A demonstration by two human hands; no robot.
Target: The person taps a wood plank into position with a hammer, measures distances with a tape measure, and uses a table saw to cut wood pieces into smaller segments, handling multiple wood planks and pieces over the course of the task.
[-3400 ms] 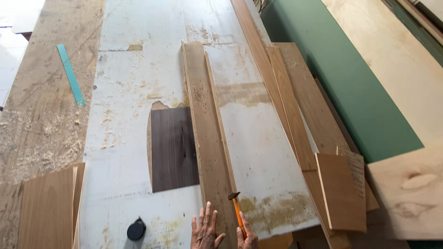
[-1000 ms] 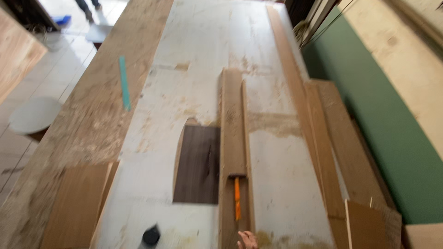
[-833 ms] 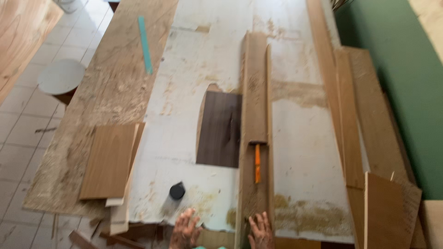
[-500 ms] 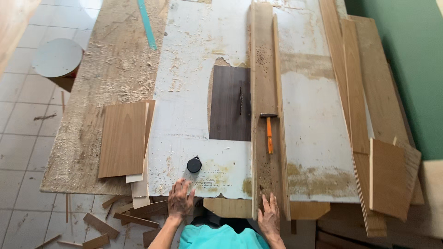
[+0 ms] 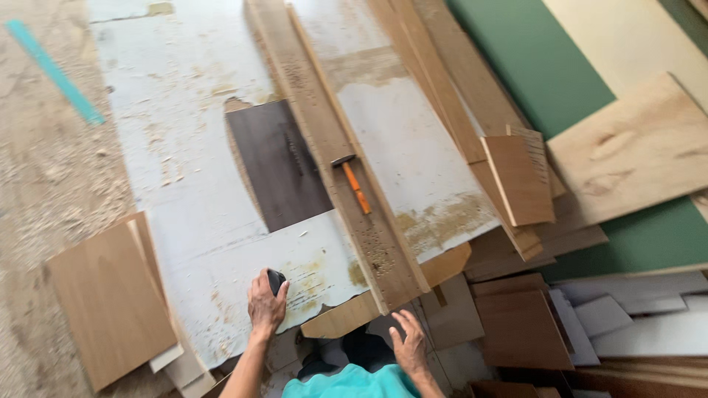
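Reaching forward, your left hand (image 5: 265, 304) closes its fingers over a small black object (image 5: 275, 280) on the white counter (image 5: 177, 140), near its front edge. What that object is cannot be told from this view. Your right hand (image 5: 408, 343) hangs open, fingers spread, holding nothing, just below the near end of the long wooden plank (image 5: 332, 147). That plank runs away from you, up and slightly to the left. On it lies 1 hammer with an orange handle (image 5: 354, 184), its long axis along the plank, head at the far end. The hammer lies up and ahead of both hands, nearer your right. A dark veneer sheet (image 5: 276, 166) lies just left of the plank.
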